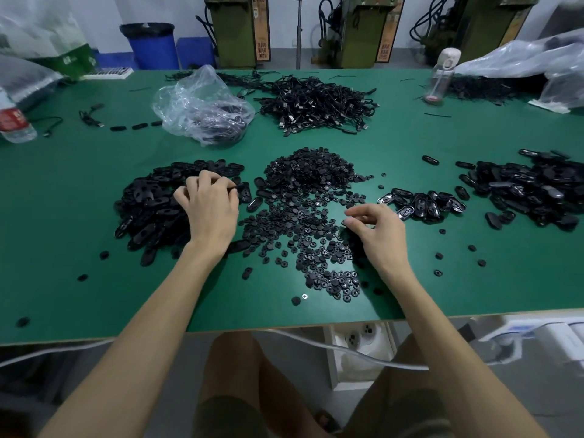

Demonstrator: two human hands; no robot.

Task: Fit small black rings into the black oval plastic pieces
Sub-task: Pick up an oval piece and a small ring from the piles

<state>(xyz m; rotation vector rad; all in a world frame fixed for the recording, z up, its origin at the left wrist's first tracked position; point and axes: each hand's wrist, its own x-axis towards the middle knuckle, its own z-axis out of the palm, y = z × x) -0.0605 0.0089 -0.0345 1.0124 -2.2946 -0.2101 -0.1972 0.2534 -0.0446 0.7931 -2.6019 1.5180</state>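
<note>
The green table (94,216) stands before a white wall with olive machines (234,30) and a blue bin (151,42). At its middle lies the heap of small black rings (309,184), with the oval pieces (148,203) just left of it. The left hand (208,207) curls onto the oval pieces. The right hand (376,229) half closes over the rings. Whether either holds one, I cannot tell.

A smooth, matt green table top (94,222) carries black plastic parts: dull, matt oval pieces (148,203) at the left, a glossier heap (521,191) at the right, small matt rings (303,222) between. Behind lie a crinkled, shiny clear plastic bag (202,96) and a clear plastic bottle (441,77).
</note>
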